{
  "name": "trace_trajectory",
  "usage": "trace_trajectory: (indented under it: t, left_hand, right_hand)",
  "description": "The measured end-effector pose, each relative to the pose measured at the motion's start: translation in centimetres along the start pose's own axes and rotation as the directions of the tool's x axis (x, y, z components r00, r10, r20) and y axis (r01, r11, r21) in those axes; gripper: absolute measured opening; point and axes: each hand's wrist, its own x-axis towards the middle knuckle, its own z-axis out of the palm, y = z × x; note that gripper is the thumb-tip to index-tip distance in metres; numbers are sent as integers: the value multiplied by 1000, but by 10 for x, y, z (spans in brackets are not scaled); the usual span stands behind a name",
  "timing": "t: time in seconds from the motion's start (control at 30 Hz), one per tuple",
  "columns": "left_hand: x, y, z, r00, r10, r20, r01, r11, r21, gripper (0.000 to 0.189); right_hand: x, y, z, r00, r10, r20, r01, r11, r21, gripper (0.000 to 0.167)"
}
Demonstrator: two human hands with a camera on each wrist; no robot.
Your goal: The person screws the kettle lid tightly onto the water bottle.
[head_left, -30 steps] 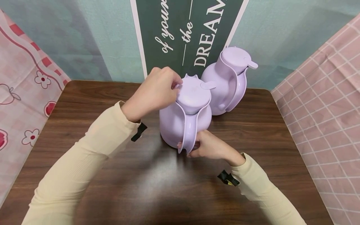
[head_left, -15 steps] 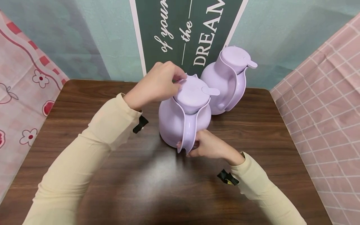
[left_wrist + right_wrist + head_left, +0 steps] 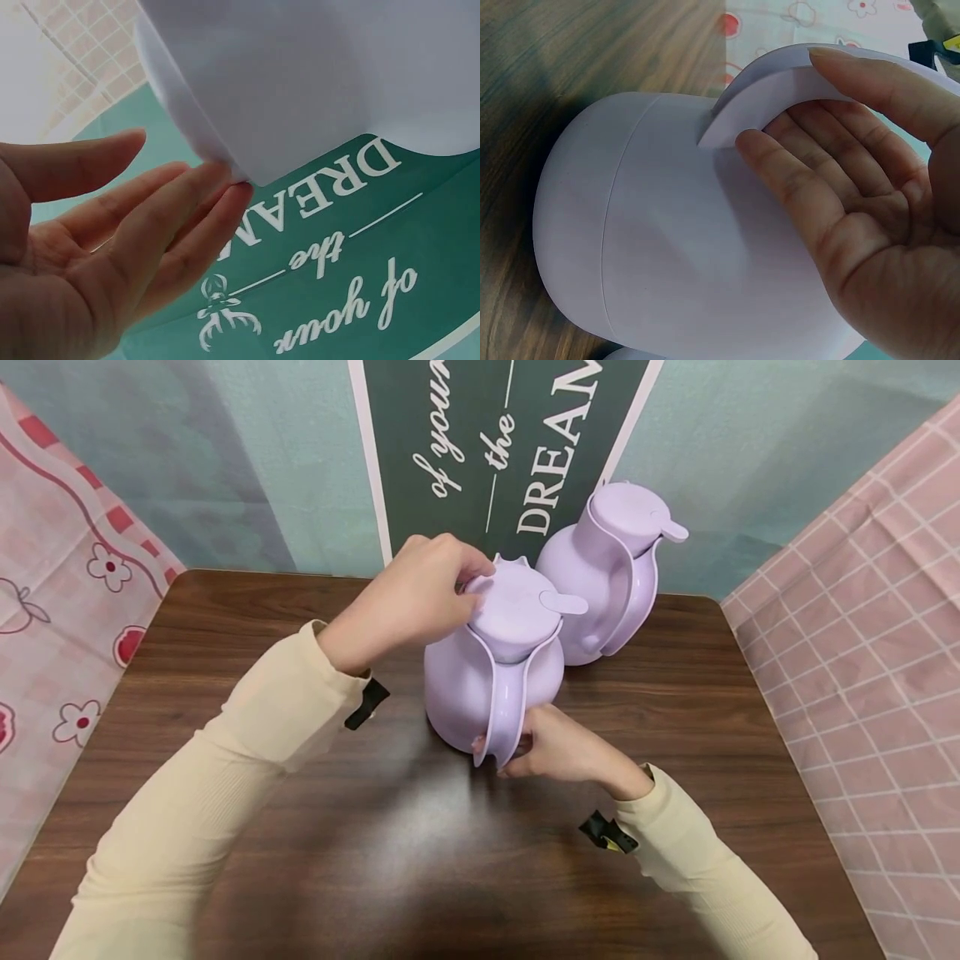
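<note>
A lilac thermos jug (image 3: 453, 693) stands upright on the table, its handle facing the person. My right hand (image 3: 558, 747) holds the lower part of the handle (image 3: 507, 706); in the right wrist view, fingers curl through under the handle (image 3: 739, 112) and the thumb lies along its outside. My left hand (image 3: 420, 593) is at the left edge of the round lid (image 3: 517, 606), whose tab points right. In the left wrist view, fingertips (image 3: 236, 191) touch the lid's rim (image 3: 176, 97) while the thumb (image 3: 112, 154) stands apart from it.
A second lilac thermos jug (image 3: 577, 568) stands close behind to the right, lid on. The brown wooden table (image 3: 420, 877) ends at a teal backdrop (image 3: 225, 468) with a dark green printed panel. Pink patterned cloths (image 3: 862, 652) flank both sides.
The lid has turned clockwise seen from above, its tab swinging toward the person. My left hand moved right with it, then slightly back left, its thumb now off the lid. The right hand stayed put.
</note>
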Motion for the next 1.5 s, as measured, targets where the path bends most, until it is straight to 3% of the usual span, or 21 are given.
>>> trace_trajectory:
  t: [0.13, 0.27, 0.37, 0.8, 1.13, 1.5]
  left_hand:
    - [-7, 1, -1, 1000, -5, 12, 5, 1000, -6, 24]
    - [-11, 1, 0, 1000, 17, -8, -17, 1000, -1, 10]
    - [-11, 2, 1, 999, 29, -30, -29, 1000, 7, 15]
    - [-4, 1, 3, 999, 9, -44, -9, 1000, -1, 14]
    - [1, -2, 3, 999, -21, -34, 20, 999, -31, 25]
    - [6, -4, 2, 999, -18, -38, 17, 999, -51, 19]
  right_hand:
    - [0, 0, -1, 1000, 10, -8, -10, 1000, -13, 30]
    - [-1, 0, -1, 1000, 0, -16, 0, 1000, -24, 31]
    - [-1, 2, 0, 1000, -21, -14, 20, 1000, -22, 32]
    - [-2, 1, -1, 1000, 5, -13, -6, 1000, -4, 30]
    - [-2, 1, 0, 1000, 6, -19, -6, 999, -34, 30]
    - [-1, 1, 0, 1000, -11, -15, 11, 1000, -25, 31]
